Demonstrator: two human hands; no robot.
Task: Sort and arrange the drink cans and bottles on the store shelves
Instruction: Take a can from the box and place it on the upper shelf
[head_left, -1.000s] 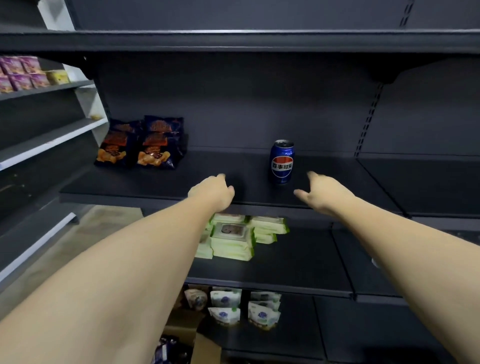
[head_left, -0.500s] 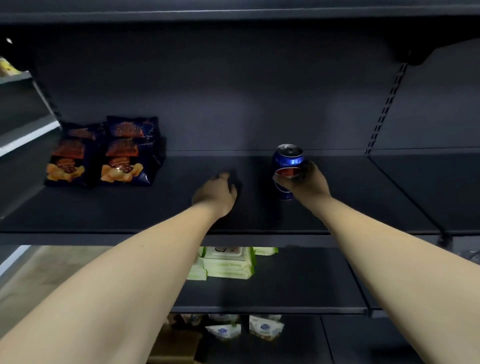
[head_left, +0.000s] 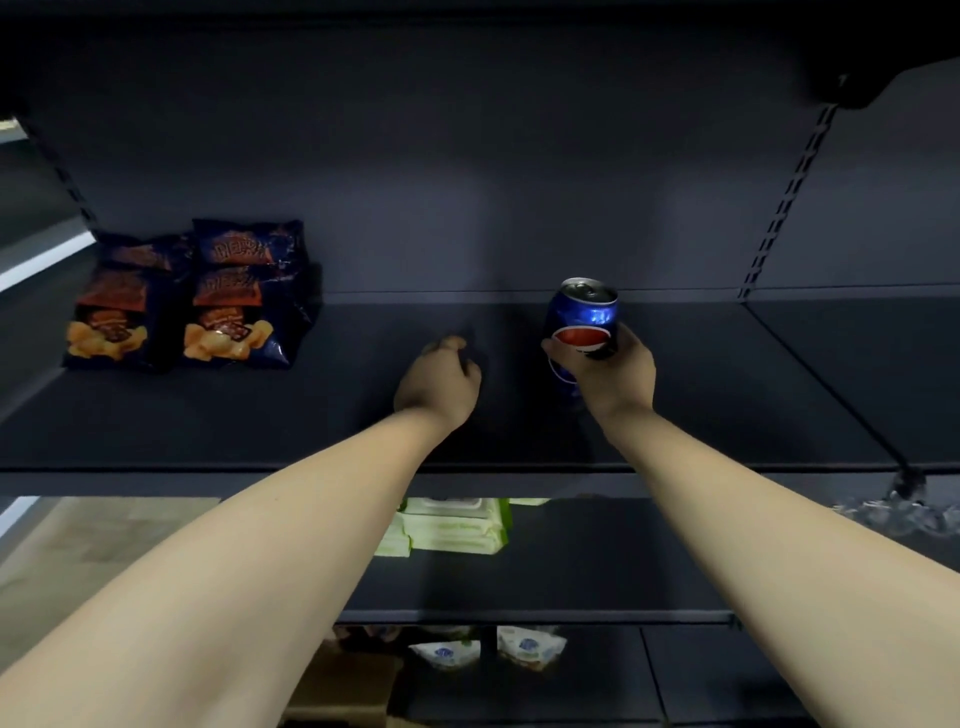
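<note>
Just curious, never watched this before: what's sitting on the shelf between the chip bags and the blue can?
Only the left hand, over bare shelf, in the head view.

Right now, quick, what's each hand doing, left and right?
Left hand: curled loosely over the shelf, holding nothing.
Right hand: gripping the blue cola can.
</note>
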